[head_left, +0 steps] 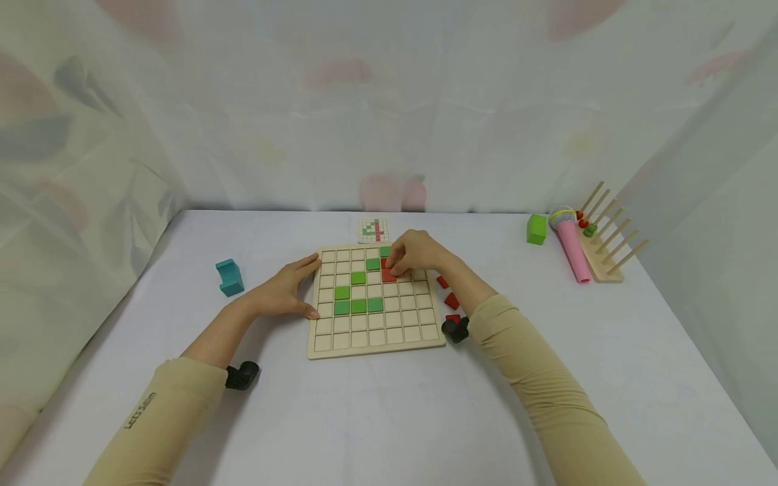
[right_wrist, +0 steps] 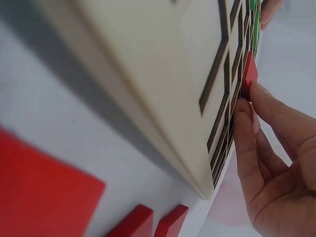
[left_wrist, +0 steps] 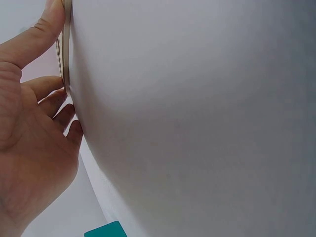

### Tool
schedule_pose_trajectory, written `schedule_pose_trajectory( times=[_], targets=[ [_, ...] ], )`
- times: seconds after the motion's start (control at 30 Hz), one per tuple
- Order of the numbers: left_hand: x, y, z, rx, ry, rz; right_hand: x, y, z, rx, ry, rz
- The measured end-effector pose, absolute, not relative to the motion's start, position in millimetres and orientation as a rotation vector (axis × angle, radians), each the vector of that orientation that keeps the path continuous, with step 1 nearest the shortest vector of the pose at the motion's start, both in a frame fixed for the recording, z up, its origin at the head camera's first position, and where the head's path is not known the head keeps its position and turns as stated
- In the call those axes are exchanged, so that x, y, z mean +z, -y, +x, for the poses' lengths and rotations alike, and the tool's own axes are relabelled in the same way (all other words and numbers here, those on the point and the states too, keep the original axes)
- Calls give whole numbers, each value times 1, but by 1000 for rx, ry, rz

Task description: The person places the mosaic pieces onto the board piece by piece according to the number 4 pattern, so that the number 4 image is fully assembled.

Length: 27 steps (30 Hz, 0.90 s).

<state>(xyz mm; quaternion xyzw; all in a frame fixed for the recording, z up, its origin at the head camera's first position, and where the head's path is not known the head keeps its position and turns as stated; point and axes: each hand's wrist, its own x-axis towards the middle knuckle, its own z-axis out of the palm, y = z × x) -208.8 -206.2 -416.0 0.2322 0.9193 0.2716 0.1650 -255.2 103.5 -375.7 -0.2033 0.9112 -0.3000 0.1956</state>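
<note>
A wooden grid board (head_left: pixel 377 337) lies on the white table, with several green square tiles (head_left: pixel 358 277) in its cells. My left hand (head_left: pixel 282 290) rests against the board's left edge, thumb and fingers spread along it; the left wrist view shows the fingertips touching that edge. Over the upper right part of the grid, my right hand (head_left: pixel 416 251) pinches a red square tile (right_wrist: pixel 250 74) between thumb and fingers, low against the cells. Red shows at the fingertips in the head view, partly hidden by the hand. Loose red tiles (head_left: pixel 452 301) lie right of the board, under the right forearm.
Behind the board lies a small card with a coloured grid pattern (head_left: pixel 373 231). A teal block (head_left: pixel 229 277) stands at the left. Toward the back right are a green block (head_left: pixel 537 229), a pink toy microphone (head_left: pixel 573 250) and a wooden peg stand (head_left: pixel 602 266) with small beads.
</note>
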Motion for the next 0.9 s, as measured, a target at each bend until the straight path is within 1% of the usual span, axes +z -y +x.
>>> schedule_pose_trajectory(
  times=[0.2, 0.4, 0.57, 0.9],
  targets=[
    [-416, 206, -209, 767, -2618, 667, -373, -108, -258, -828, -2546, -603],
    [-415, 207, -210, 772, -2614, 663, -365, -123, -259, -820, -2531, -649],
    [-415, 207, -210, 764, -2620, 662, -360, -143, -260, -812, -2537, -607],
    [-415, 207, -210, 749, -2623, 664, -364, -187, -261, -755, -2484, -532]
  ],
)
